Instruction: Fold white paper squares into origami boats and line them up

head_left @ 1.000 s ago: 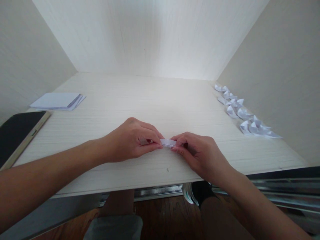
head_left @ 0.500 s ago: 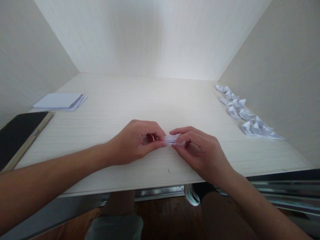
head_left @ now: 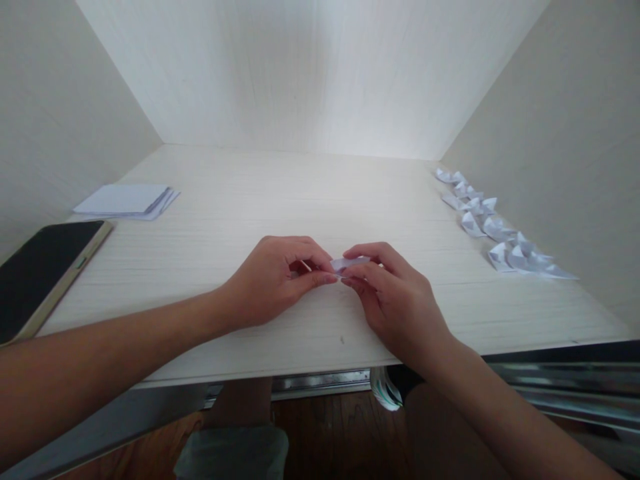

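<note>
A small folded piece of white paper [head_left: 345,264] is held between my two hands, just above the near middle of the table. My left hand [head_left: 285,277] pinches its left end between thumb and fingers. My right hand [head_left: 395,287] grips the right side, with the index finger along the top and the thumb underneath. Fingers cover much of the paper, so its full shape is hidden. At the right, several small folded paper boats [head_left: 500,230] stand in rows along the side wall.
At the left lies a stack of white paper sheets [head_left: 125,199]. Nearer me, a dark-screened phone [head_left: 45,267] rests by the left wall. The white table [head_left: 280,193] is walled on three sides. Below its front edge are a metal rail [head_left: 325,381] and my legs.
My right hand's fingers have shifted on the paper, and its upper layer now looks spread from the lower one. The left hand keeps its pinch. The view has moved slightly.
</note>
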Available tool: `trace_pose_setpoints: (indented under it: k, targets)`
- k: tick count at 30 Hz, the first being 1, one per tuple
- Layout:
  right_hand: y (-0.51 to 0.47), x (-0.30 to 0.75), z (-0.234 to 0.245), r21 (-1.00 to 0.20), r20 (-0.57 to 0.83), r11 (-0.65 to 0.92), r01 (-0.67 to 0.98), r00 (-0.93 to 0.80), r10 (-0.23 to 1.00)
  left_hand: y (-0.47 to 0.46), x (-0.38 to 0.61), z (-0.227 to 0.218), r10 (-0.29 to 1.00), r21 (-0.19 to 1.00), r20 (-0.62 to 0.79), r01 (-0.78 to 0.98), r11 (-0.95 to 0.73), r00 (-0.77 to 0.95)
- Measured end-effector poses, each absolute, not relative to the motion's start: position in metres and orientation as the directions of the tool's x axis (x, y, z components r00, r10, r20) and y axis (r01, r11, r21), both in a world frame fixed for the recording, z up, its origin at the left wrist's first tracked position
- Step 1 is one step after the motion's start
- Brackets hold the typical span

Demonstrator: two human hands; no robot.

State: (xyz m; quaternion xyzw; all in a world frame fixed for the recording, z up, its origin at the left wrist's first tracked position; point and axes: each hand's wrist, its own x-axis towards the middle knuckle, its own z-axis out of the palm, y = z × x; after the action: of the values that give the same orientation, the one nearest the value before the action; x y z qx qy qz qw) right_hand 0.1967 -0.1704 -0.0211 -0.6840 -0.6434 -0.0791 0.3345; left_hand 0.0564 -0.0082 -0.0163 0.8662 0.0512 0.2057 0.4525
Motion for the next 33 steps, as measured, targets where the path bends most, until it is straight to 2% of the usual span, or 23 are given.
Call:
trace_pose_setpoints:
  k: [8,13,20,26,33]
  targets:
    - [-0.17,0.206,-0.018,-0.523,0.468,0.091,0.848,0.197,0.861,-0.006,0.056,-0.018,0.23,0.741,0.364,-0.131,-0.658,0.902]
    - [-0.172,0.209,-0.02,-0.46,0.495,0.098,0.883,0.163,0.854,0.0,0.056,-0.017,0.167,0.645,0.423,-0.166,-0.746,0.891]
    - [-0.174,0.21,-0.023,-0.379,0.533,0.145,0.914,0.087,0.842,0.001,0.055,-0.014,0.149,0.63,0.453,-0.198,-0.751,0.879]
    - [-0.175,0.209,-0.023,-0.371,0.499,0.118,0.921,0.09,0.862,0.001,0.054,-0.01,0.056,0.518,0.504,-0.25,-0.818,0.862]
    - [-0.177,0.208,-0.021,-0.41,0.544,0.159,0.898,0.101,0.833,0.003,0.053,-0.01,0.016,0.446,0.528,-0.262,-0.856,0.849]
